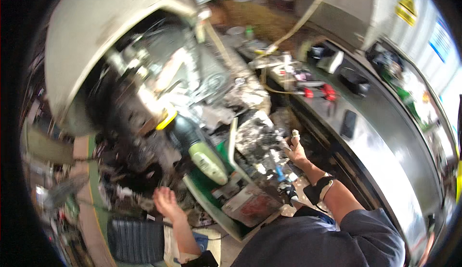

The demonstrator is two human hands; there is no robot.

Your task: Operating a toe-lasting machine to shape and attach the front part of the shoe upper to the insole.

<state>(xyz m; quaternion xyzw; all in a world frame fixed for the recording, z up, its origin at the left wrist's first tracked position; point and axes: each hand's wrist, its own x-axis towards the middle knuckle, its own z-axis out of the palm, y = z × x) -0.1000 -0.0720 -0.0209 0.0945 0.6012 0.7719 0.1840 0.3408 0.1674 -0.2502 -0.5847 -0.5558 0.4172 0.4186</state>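
Note:
My left hand [166, 202] hovers over the dark, cluttered lower-left area, holding nothing. Its fingers are stretched out and slightly apart. To its upper right lies a green-and-black power tool [207, 162] with a yellow collar, probably a grinder, its handle end over a green-walled box [211, 208]. My right hand [298, 155] is beside the dirty bench, next to the gap along the metal counter. A small white thing [295, 133] shows at one of its fingertips; whether it is a wrap or a held piece is unclear. Blur smears its other fingers. A blue-handled tool [280, 173] lies nearby.
A large pale curved housing [110, 31] rises at upper left over the machinery. Along the right runs a metal counter [385, 170] with a phone [349, 124] and red-handled tools [327, 92]. A black seat [134, 240] stands at lower left. A pale hose [303, 19] crosses above.

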